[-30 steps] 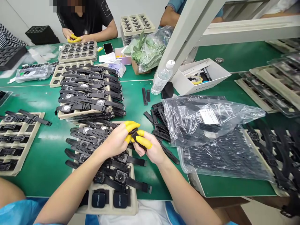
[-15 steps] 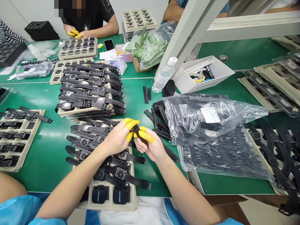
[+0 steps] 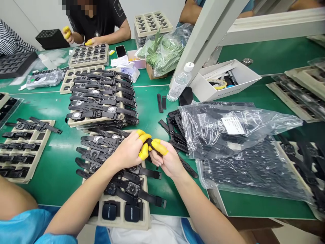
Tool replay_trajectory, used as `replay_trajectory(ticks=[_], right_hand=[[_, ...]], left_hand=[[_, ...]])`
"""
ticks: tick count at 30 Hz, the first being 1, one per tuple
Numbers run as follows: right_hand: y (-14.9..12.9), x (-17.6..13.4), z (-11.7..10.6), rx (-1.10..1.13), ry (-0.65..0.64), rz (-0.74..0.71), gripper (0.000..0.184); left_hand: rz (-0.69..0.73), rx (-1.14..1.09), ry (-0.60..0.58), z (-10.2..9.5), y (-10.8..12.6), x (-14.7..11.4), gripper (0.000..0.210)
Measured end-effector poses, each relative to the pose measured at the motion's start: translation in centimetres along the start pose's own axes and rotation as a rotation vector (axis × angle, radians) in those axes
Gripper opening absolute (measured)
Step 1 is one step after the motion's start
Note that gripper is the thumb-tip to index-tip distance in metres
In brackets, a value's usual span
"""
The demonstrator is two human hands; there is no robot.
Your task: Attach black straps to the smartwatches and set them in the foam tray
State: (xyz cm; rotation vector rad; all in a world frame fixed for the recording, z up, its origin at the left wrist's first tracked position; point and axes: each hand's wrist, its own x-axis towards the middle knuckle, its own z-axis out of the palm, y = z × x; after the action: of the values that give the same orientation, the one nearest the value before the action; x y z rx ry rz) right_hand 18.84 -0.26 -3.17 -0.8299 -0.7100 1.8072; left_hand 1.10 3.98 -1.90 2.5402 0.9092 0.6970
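Observation:
Over the right edge of the near tray, my left hand (image 3: 132,149) and my right hand (image 3: 166,159) meet, both with yellow finger cots. My right hand is closed on a black watch strap (image 3: 150,145). The left fingers pinch the dark piece at the strap's upper end, apparently a watch, mostly hidden by the fingertips. Below lies the near beige tray (image 3: 119,222), carrying several black smartwatches (image 3: 133,188) face down with their straps spread. Two square black watches (image 3: 132,212) without visible straps sit in its front row. Loose black straps (image 3: 175,130) are heaped right of my hands.
A stack of watch trays (image 3: 101,98) stands ahead; another tray (image 3: 38,145) lies left. Clear bags of black straps (image 3: 243,166) cover the right side. A water bottle (image 3: 179,81) and a white box (image 3: 225,81) stand by a slanted post (image 3: 200,40). A co-worker sits opposite.
My fingers have shifted slightly around the dark piece, and the left thumb has bent in. The view has moved a little. The co-worker opposite has lifted one hand away from the other.

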Motion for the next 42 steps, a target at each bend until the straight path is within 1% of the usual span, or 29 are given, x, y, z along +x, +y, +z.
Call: replay_trajectory(ticks=[7, 11, 14, 18, 21, 23, 25, 26, 28, 30, 31, 33, 35, 36, 39, 42], right_hand=[[0.2, -0.1, -0.2, -0.009, 0.014, 0.003, 0.042], [0.4, 0.0, -0.3, -0.057, 0.012, 0.014, 0.045], [0.6, 0.0, -0.4, -0.087, 0.002, 0.007, 0.046], [0.8, 0.0, -0.6, -0.100, -0.011, -0.022, 0.044], [1.0, 0.1, -0.9, -0.078, 0.013, -0.044, 0.039], [1.0, 0.2, -0.9, -0.106, 0.026, -0.078, 0.038], [0.9, 0.2, -0.9, -0.142, 0.001, -0.089, 0.039], [0.8, 0.2, -0.9, -0.143, -0.026, -0.072, 0.041], [0.5, 0.1, -0.8, -0.124, -0.089, 0.010, 0.043], [0.1, 0.1, -0.9, -0.127, -0.144, 0.118, 0.044], [-0.1, 0.0, -1.0, -0.151, -0.168, 0.169, 0.045], [-0.5, 0.0, -1.3, -0.232, -0.199, 0.235, 0.047], [-0.7, 0.0, -1.6, -0.330, -0.187, 0.234, 0.049], [-0.8, 0.1, -1.8, -0.379, -0.161, 0.214, 0.049], [-1.1, 0.3, -2.4, -0.488, -0.087, 0.165, 0.051], [-1.5, 0.6, -3.0, -0.530, -0.052, 0.154, 0.050]], left_hand=[[-0.030, -0.032, -0.043, 0.1, 0.0, -0.4, 0.040], [-0.064, 0.005, -0.066, 0.1, 0.1, -0.5, 0.037], [-0.081, -0.037, -0.080, 0.1, 0.2, -0.4, 0.035], [-0.102, -0.146, -0.050, -0.1, 0.3, -0.4, 0.036], [-0.182, -0.222, 0.001, -0.1, 0.3, -0.4, 0.041], [-0.241, -0.273, 0.074, 0.1, 0.3, -0.4, 0.038], [-0.239, -0.314, 0.181, 0.3, 0.3, -0.3, 0.026], [-0.222, -0.336, 0.234, 0.3, 0.4, -0.2, 0.023], [-0.223, -0.428, 0.324, 0.2, 0.6, 0.0, 0.026], [-0.328, -0.596, 0.422, -0.1, 0.7, 0.2, 0.031], [-0.405, -0.691, 0.490, -0.3, 0.6, 0.3, 0.034], [-0.557, -0.855, 0.663, -0.7, 0.3, 0.6, 0.043], [-0.646, -0.956, 0.805, -1.0, -0.2, 0.8, 0.051], [-0.670, -0.985, 0.845, -1.0, -0.4, 0.9, 0.056], [-0.688, -1.009, 0.898, -1.1, -1.0, 1.1, 0.063], [-0.678, -0.971, 0.994, -1.4, -1.3, 1.2, 0.063]])
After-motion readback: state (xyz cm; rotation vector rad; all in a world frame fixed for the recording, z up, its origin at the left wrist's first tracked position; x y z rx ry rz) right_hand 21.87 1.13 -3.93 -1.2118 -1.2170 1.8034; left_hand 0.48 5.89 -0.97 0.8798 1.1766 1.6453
